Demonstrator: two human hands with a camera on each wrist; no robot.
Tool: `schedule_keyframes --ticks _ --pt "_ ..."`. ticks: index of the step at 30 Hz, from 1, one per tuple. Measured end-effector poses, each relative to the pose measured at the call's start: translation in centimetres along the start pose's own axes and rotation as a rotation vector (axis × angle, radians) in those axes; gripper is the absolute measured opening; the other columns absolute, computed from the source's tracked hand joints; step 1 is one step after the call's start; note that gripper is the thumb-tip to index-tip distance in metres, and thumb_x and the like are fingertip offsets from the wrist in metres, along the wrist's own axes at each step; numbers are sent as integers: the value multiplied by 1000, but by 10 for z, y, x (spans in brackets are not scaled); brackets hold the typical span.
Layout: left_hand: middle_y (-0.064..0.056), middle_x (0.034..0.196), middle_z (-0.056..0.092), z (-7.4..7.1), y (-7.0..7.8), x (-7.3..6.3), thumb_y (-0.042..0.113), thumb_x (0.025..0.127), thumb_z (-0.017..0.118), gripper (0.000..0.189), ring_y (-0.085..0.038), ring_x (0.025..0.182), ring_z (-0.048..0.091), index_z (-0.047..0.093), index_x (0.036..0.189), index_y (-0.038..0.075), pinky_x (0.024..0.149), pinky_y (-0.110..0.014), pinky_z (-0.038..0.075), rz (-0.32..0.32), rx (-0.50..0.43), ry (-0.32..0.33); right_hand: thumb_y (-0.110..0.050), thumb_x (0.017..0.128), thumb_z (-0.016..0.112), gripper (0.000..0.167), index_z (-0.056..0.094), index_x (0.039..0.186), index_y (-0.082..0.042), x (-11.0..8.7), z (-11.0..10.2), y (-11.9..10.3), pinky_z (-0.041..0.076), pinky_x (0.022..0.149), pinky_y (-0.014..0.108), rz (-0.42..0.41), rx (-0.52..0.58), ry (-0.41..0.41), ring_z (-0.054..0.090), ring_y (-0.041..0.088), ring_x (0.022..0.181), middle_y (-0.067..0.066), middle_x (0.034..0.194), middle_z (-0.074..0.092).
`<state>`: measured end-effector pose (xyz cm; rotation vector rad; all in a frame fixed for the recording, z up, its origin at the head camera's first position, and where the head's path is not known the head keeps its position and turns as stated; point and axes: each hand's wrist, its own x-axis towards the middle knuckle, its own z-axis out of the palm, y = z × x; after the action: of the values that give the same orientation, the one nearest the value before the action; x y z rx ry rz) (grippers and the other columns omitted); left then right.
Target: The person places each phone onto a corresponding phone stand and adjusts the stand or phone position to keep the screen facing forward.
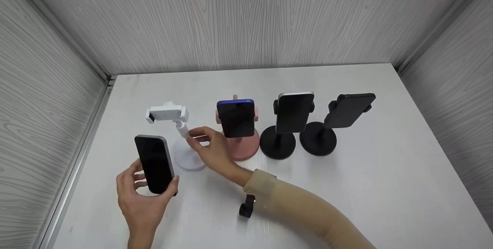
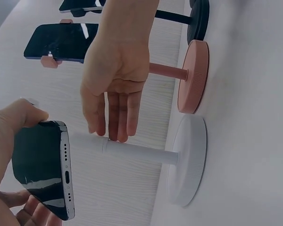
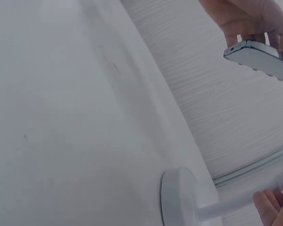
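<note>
My left hand (image 1: 140, 202) holds a smartphone (image 1: 155, 164) by its edges, thumb on one side and fingers on the other, dark screen facing me. My right hand (image 1: 212, 150) pinches the upper pole of a white phone stand (image 1: 184, 130). That stand's clamp (image 1: 165, 113) has no phone in it and sits above and left of the right hand's fingertips. In the left wrist view the stand's round base (image 2: 187, 160) rests on the table, and the phone (image 2: 42, 165) is close to the pole's upper end. The right wrist view shows fingers (image 3: 269, 202) around the pole.
Right of the white stand, a pink stand (image 1: 244, 148) bears a blue-edged phone (image 1: 235, 120). Two black stands (image 1: 278, 148) hold a silver-edged phone (image 1: 294, 113) and a dark phone (image 1: 350, 111). Grey wood-grain panels (image 1: 246, 21) border the white table (image 1: 385, 187).
</note>
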<state>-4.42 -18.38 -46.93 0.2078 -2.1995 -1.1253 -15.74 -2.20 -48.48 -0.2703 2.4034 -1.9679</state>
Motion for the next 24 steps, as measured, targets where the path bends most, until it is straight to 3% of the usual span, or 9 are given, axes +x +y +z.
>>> schedule_keyframes --ticks 9,17,24 --pt "-23 119 63 1 1 2 5 58 99 89 5 99 51 62 138 -3 81 -6 45 50 -51 36 -23 101 72 23 75 119 -8 -20 -4 -22 64 80 21 -48 128 -78 73 2 89 8 111 79" --pt "-28 121 58 0 4 2 11 63 97 89 4 101 52 58 141 -8 83 -6 46 66 -62 -15 -11 101 69 25 71 121 4 -31 -14 -48 69 81 33 -81 349 -148 74 4 80 26 109 73" --pt "-28 121 59 4 7 1 9 63 96 89 3 101 51 58 141 -8 83 -6 45 94 -71 -9 -5 101 67 27 68 122 12 -30 -27 -59 69 83 41 -128 395 -156 79 23 88 33 111 71"
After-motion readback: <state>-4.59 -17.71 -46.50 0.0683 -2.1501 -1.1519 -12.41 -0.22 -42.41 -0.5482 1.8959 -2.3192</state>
